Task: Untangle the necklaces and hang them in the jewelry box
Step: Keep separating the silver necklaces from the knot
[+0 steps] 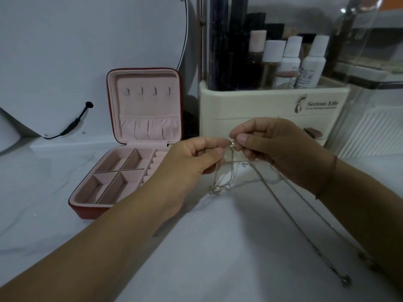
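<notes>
Both hands hover just above the white, faintly veined tabletop (218, 247), meeting at one spot. The left hand (192, 162) and the right hand (277, 147) each pinch the thin silver-coloured chain necklaces (232, 146) between thumb and forefinger, tips nearly touching, with the remaining fingers curled in out of the way. A close two-handed pinch like this suits teasing fine links apart. What sits between the fingertips looks like a clasp or a small snag, but it is too small to tell which.

From the pinch the chains hang down to a loose knot (218, 189) lying on the table below the left hand. Longer strands trail away under the right wrist toward the near right edge, ending in a small ring-like pendant (346, 280). Holding the top high lets the weight of the chains pull the loops open.

The square jewelry box (91, 211), red outside and pink velvet within, stands open to the left of the hands. Its lid is upright so the row of four small hooks (147, 90) faces the person — all four are bare, so no necklace hangs there yet. Behind the hands stands a cream plastic cosmetics organiser (246, 101) holding white-capped bottles (292, 59), which plays no part in the task.
</notes>
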The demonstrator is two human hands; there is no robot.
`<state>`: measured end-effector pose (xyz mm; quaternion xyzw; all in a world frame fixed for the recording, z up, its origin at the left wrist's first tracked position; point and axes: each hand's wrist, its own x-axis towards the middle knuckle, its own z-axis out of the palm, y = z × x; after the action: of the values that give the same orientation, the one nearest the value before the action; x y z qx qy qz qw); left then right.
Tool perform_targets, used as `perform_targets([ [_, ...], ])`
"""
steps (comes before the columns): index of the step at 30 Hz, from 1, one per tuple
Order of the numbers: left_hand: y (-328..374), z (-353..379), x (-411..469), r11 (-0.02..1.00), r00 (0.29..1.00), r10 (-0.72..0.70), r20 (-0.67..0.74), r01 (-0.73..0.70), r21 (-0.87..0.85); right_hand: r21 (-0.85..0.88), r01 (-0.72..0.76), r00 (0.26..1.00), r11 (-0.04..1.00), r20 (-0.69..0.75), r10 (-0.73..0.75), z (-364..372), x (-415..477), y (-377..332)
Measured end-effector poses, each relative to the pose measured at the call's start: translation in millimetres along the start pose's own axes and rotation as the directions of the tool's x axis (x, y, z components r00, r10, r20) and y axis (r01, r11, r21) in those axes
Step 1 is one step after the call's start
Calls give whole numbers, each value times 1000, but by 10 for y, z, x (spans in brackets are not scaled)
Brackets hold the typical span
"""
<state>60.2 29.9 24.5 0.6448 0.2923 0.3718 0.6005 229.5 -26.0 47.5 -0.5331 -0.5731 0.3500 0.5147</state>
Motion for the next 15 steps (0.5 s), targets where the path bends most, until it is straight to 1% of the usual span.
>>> perform_targets([
  [2, 2, 16, -4, 1000, 1000, -23, 8, 23, 5, -75, 58, 998, 996, -20, -59, 13, -2, 2],
  [4, -1, 17, -6, 1000, 1000, -30, 6, 30, -2, -103, 97, 995, 990, -25, -100, 21, -8, -7],
  [9, 12, 9, -16, 1000, 1000, 1, 13, -1, -9, -73, 138, 990, 988, 20, -137, 31, -20, -28],
  [15, 11, 11, -14, 999, 999, 41, -32, -40, 19, -80, 142, 989, 987, 39, -139, 65, -27, -34],
])
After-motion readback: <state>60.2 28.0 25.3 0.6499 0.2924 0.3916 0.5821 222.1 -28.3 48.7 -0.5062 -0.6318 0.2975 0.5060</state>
